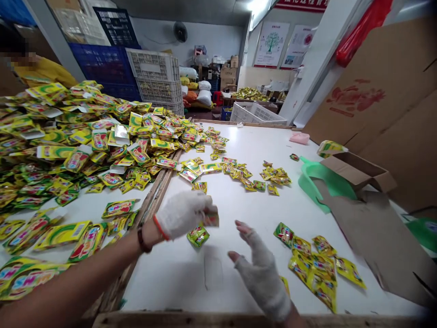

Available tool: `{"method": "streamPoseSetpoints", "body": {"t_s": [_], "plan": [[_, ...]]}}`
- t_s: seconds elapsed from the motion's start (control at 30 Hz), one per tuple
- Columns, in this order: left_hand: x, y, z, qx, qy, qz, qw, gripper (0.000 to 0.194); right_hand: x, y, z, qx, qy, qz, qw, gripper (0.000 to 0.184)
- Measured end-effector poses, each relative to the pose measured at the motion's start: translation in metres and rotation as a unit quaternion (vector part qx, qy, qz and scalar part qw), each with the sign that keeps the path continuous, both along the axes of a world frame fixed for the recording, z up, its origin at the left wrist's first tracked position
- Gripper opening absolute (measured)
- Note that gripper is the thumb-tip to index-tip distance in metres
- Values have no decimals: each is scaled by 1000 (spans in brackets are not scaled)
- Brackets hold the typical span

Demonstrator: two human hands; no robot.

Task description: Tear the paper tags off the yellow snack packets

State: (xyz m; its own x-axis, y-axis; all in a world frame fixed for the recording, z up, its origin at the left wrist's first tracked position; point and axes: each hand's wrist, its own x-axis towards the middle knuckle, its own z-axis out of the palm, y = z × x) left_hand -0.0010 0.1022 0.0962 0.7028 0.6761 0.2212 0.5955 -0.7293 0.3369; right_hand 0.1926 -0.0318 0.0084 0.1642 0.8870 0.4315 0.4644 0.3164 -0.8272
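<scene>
Clearly, in the head view, a smooth white tabletop (239,241) is carrying glossy, crinkled packets, and a rough wooden strip (150,205) is running along its left side. Beyond the strip, a heap of yellow-and-green printed cartons and packets (78,146) is spreading wide, some pale card flaps standing open.

The left hand (186,214), wearing a white knitted glove with an orange cuff and bare fingertips, is hovering above the tabletop — its fingers are closing in a narrow pinch around a small yellowish packet (212,218), blurred at the edges. A green-and-yellow pillow-shaped packet (198,235) is lying just below that hand.

The right hand (259,269), in a matching white glove, is holding nothing; its thumb and fingers are standing well apart, opening toward the left hand. To its right, a loose cluster of shiny yellow sachets (319,269) is resting on the white surface, a few overlapping.

Farther off, small scattered sachets (275,174) are lying in groups. At the right, a pale green plastic scoop-like tray (310,180) is sitting beside an open brown cardboard box (358,171) — a flat, dull cardboard sheet (372,237) is stretching out nearer the camera.
</scene>
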Motion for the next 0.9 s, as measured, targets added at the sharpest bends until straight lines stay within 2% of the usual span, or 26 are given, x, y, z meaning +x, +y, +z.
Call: {"method": "streamPoseSetpoints", "body": {"t_s": [0.03,0.07,0.13,0.17,0.23,0.3,0.33,0.4,0.53,0.63,0.7,0.8,0.83,0.9], "plan": [[1,-19,-4,-37,6,-32,999,18,-15,4,-5,-38,51,39,997,43],[1,-35,-11,-66,0,-36,997,16,-28,5,-10,-74,109,68,989,39],[1,-62,-33,-124,-85,30,988,11,-43,1,-23,-138,215,88,963,30],[0,-73,-47,-165,-157,82,970,7,-47,-3,-28,-162,254,79,950,28],[-1,-89,-74,-261,-297,153,906,12,-50,-13,-37,-192,300,51,933,30],[-1,-102,-97,-338,-376,170,846,18,-50,-20,-41,-207,322,36,923,36],[-1,-107,-105,-361,-398,171,826,20,-49,-23,-42,-208,332,32,919,40],[1,-113,-116,-381,-418,168,807,25,-49,-27,-44,-195,346,23,917,47],[5,-114,-121,-418,-418,126,797,35,-47,-30,-57,-153,326,-25,933,49],[8,-111,-119,-403,-413,135,805,37,-42,-31,-63,-141,236,-35,961,45],[8,-111,-117,-364,-391,124,836,27,-39,-32,-60,-115,143,-42,982,36],[7,-114,-114,-322,-343,76,879,15,-36,-34,-49,-73,39,-38,996,23],[5,-115,-114,-318,-338,71,883,18,-35,-34,-45,-65,15,-28,997,22],[2,-118,-116,-334,-353,88,869,25,-33,-35,-38,-59,-24,-9,998,20]]}}
